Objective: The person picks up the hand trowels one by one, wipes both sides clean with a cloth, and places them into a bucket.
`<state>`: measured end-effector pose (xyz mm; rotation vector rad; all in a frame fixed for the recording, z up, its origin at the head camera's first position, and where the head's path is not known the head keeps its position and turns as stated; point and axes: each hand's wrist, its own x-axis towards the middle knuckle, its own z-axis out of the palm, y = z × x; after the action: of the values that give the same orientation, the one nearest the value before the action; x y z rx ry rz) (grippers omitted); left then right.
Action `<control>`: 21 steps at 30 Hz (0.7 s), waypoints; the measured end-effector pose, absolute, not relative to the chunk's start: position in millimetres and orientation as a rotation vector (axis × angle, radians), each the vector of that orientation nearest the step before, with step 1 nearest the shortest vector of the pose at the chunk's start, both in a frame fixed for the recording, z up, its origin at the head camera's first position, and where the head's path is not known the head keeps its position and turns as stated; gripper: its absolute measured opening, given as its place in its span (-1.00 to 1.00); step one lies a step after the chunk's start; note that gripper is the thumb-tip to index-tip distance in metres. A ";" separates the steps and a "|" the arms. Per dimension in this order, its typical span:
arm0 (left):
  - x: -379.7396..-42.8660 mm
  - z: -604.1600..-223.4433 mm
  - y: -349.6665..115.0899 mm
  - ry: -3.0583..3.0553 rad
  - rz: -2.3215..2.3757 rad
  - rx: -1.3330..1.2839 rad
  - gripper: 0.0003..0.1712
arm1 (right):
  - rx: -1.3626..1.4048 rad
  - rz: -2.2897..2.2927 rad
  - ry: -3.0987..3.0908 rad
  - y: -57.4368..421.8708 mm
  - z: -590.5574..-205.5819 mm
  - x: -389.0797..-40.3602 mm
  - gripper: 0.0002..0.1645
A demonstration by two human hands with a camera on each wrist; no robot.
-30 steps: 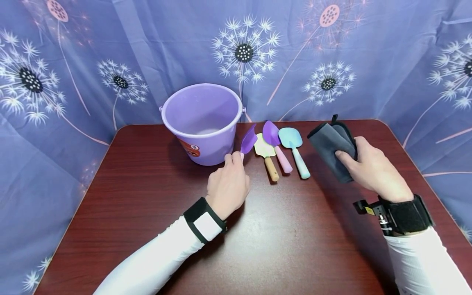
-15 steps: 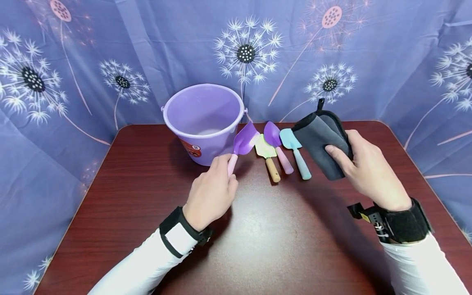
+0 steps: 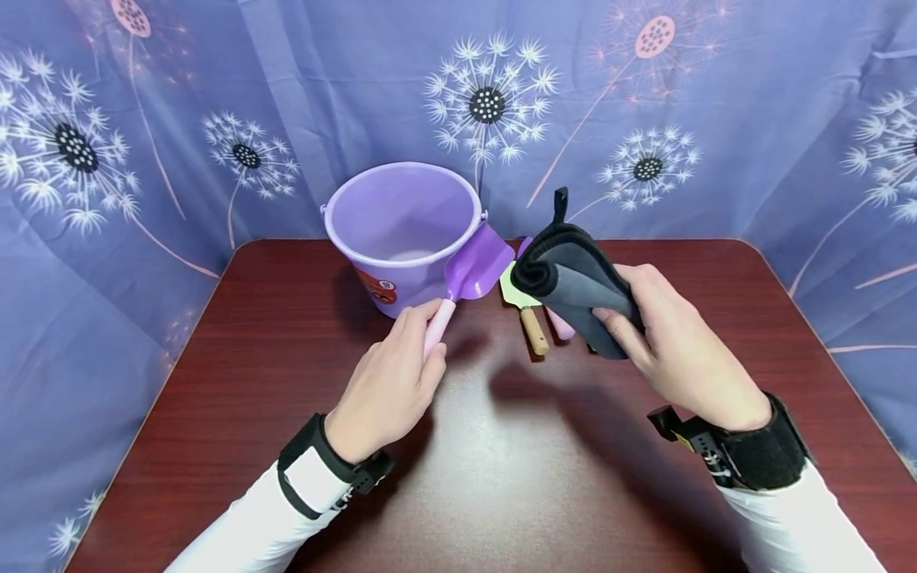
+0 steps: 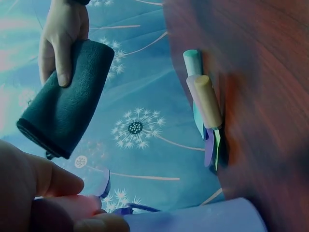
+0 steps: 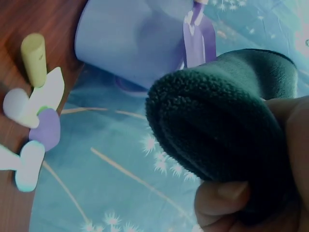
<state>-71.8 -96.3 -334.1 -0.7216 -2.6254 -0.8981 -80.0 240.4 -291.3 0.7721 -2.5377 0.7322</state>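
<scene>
My left hand [image 3: 383, 378] grips the pink handle of a purple toy trowel [image 3: 478, 263], its blade raised in front of the bucket's right side. In the right hand [image 3: 684, 354] is a folded dark grey cloth [image 3: 591, 290] with black edging and a small loop, the thumb pressed on its near face. The cloth is held above the table, to the right of the trowel blade. In the right wrist view the cloth [image 5: 212, 111] shows its fluffy folded edge, and the held trowel's blade [image 5: 200, 41] appears behind it.
A purple bucket [image 3: 437, 282] stands at the table's back left. Right of it lie a yellow-green trowel with a wooden handle [image 3: 533, 330], another pink-handled purple trowel [image 3: 561, 325] and a light blue trowel [image 5: 30, 166], mostly hidden by the cloth in the head view. A dandelion-print curtain [image 3: 372, 87] hangs behind.
The left hand has lifted the purple trowel and drawn it back toward the near left. The right hand has carried the cloth leftward, closer to the trowel and over the light blue one.
</scene>
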 end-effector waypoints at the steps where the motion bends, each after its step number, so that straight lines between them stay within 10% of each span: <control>1: -71.9 -333.6 -97.2 -2.622 -0.897 -0.729 -0.42 | 0.804 0.727 -2.512 237.7 -291.3 -79.9 -0.46; 21: -73.0 -329.1 -103.2 -2.642 -0.938 -0.805 -0.56 | 0.912 0.279 -2.062 194.6 -308.2 -90.0 -0.62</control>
<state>-73.0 -103.2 -329.1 -0.8048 -2.6417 -0.9380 -90.0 194.6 -308.2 0.9118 -2.0617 0.2795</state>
